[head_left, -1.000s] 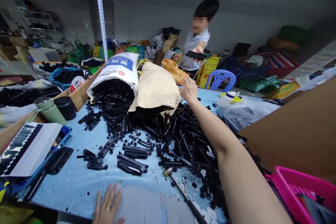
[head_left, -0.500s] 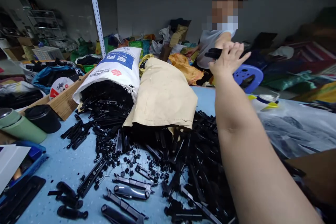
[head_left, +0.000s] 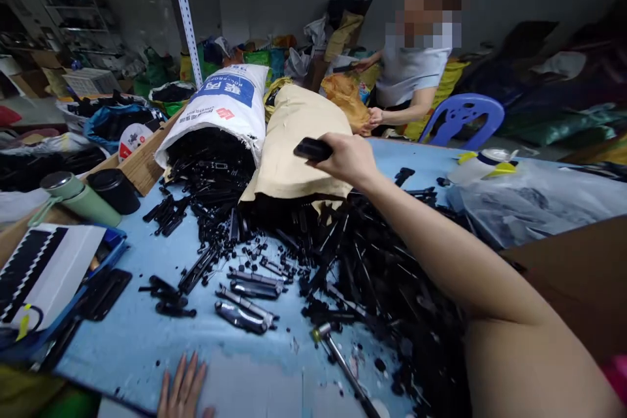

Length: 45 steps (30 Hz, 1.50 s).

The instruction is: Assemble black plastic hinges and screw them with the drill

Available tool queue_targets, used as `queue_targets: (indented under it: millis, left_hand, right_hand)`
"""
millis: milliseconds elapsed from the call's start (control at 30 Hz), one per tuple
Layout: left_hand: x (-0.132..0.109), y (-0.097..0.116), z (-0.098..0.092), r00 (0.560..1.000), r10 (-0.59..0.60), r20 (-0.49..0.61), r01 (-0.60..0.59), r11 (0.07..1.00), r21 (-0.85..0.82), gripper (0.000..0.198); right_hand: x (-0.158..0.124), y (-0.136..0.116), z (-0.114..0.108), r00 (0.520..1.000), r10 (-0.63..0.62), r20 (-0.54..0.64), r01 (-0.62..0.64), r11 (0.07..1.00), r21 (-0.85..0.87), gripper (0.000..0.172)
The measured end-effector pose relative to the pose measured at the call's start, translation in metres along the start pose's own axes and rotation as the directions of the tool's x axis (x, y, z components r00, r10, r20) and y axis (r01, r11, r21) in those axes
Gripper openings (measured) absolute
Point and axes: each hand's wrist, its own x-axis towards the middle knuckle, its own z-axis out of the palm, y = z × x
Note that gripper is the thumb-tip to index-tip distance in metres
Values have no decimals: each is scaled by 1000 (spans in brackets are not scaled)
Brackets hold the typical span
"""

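My right hand [head_left: 350,157] is raised above the beige paper sack [head_left: 304,124], closed on a black plastic piece [head_left: 312,149] that points left from the fingers. My left hand [head_left: 183,392] lies with fingers spread at the table's near edge, beside a pale grey board [head_left: 255,379]. Under my right arm spreads a large heap of black plastic parts [head_left: 382,274]. In front of the sacks lie small black-headed pins [head_left: 249,251] and several long black pieces [head_left: 242,313]. A hammer [head_left: 343,362] rests on the blue tabletop [head_left: 127,346].
A white printed sack [head_left: 215,104] spills black parts at the left. Beyond the table is a co-worker [head_left: 411,78] with hands at an orange bag [head_left: 345,98]. A purple chair [head_left: 463,121], clear plastic bag [head_left: 539,202], green flask [head_left: 83,199] and blue tray [head_left: 115,245] stand around.
My right hand has come back from its far reach, moving left and down, with fingers now closed round the black piece. My left hand, the hammer and the grey board have come into view.
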Motion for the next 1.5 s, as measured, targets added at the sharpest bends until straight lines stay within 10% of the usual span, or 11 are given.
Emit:
queue_targets:
  millis: [133,267,433,533,667,733,833,933,1500]
  left_hand:
    - [14,-12,-29,979,179,95,-174,983,-58,74]
    - [82,17,-70,998,-1,62,29,889,-457,62]
    - [155,50,-107,794,-266,546,598,184,-780,49]
    - [155,57,-117,696,-282,661,692,17,-721,45]
    - [134,51,-124,637,-464,616,687,-21,-727,34]
    - [125,44,-127,604,-513,610,694,-37,-719,34]
    - [114,37,-128,573,-514,638,721,-53,-691,36]
    - [105,35,-124,558,-489,671,748,-54,-662,38]
    - [78,36,-98,613,-452,648,735,26,-678,51]
  right_hand:
    - [-73,-96,-37,983,-117,144,97,985,144,38]
    - [-131,-166,-64,953,-188,236,130,962,240,36]
    - [-186,-238,-83,893,-274,358,139,923,360,34]
    - [-214,-264,-85,858,-337,388,140,880,454,40]
    - [-249,-258,-73,929,-219,297,-42,738,674,75]
    - [-268,-248,-60,920,-77,385,-294,512,807,86]
    - [-294,-243,-37,750,-9,662,-662,-12,750,74]
    - [-311,-254,-20,601,21,799,-759,-299,579,57]
    - [-332,-260,-2,476,84,876,-760,-462,457,51]
